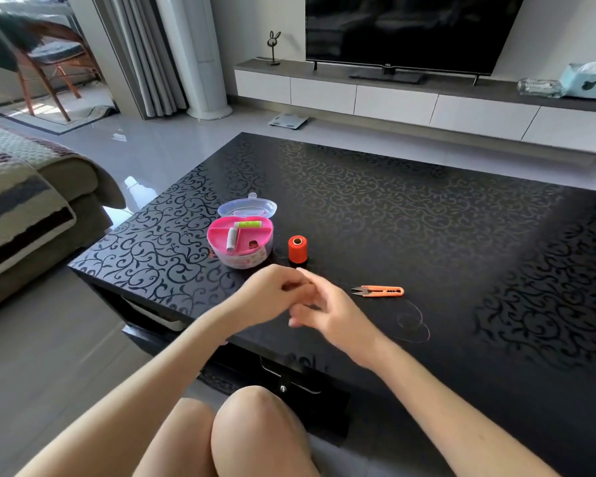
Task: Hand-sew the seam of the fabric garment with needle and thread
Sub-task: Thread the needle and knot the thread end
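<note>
Our left hand (272,292) and right hand (329,313) meet above the near edge of the glossy black table with scroll pattern (427,208), fingers curled toward each other as for a fine pinch; whether they hold a needle or thread end we cannot tell, it is too small. No garment is in view. A thin dark thread (414,322) lies looped on the table right of the hands, near the orange thread snips (381,290); the orange thread spool (297,248) stands beside the pink plastic sewing box (240,241). We judge this is threading: keep both hands steady and close, the thread end short
</note>
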Demonstrator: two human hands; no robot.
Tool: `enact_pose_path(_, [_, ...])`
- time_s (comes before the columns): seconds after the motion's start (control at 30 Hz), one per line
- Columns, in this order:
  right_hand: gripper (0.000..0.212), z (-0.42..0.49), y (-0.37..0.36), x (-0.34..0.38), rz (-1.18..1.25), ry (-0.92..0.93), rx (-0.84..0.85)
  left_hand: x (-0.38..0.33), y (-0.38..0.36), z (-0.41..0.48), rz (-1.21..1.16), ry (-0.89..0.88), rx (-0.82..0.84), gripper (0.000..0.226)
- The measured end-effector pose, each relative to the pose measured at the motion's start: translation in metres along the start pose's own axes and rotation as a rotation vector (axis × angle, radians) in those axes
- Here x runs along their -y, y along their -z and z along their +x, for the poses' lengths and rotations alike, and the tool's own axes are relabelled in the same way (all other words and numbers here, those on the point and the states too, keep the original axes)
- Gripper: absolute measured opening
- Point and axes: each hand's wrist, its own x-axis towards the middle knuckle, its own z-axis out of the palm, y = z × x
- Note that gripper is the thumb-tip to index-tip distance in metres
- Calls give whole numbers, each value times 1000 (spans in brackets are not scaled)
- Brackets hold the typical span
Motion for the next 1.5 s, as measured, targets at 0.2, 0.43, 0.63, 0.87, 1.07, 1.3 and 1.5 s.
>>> enact_pose_path(0.2, [17,-6,16,-15,-262,93,-281,16,16,-17,-137,145,-78,26])
enact_pose_path(0.43, [23,-19,64,-18,-332,5,-462,44,22,-36,-225,300,-153,29])
enact_pose_path(0.63, [22,-33,78,-22,-429,-151,-426,33,21,-38,-206,279,-150,29])
enact_pose_path(0.87, [61,-33,40,2,-588,19,-239,-4,11,-32,-61,95,-30,27])
enact_pose_path(1.07, [22,-27,-9,9,-127,83,-252,-12,2,-25,-13,27,-40,34])
enact_pose_path(1.3, [12,-35,-7,-2,-304,198,-386,-14,1,-30,-48,36,16,30])
enact_pose_path(1.5, [12,-37,-1,-6,-112,82,-345,-2,-3,-32,-377,122,97,36])
